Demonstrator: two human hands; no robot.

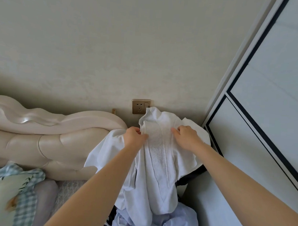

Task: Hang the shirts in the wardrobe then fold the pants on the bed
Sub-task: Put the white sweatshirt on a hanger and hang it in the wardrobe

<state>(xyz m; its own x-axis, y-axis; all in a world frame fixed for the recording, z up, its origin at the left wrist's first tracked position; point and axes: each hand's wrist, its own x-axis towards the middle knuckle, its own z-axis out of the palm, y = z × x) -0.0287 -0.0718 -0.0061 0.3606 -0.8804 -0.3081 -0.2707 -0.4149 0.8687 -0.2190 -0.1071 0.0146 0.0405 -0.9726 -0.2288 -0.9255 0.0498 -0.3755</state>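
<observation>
Both bare forearms extended forward; left hand [134, 135] and right hand [187, 137] side by side, fingers pinching the shirt [157, 148].

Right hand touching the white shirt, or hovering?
Touching. Head view: the right hand curls its fingers into the white shirt beside the collar, no gap; the left hand pinches the opposite side.

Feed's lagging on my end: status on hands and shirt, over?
Left hand and right hand both pinch the white shirt near its collar, held up. Pale blue garment bunched underneath. Wardrobe door just to the right.
</observation>
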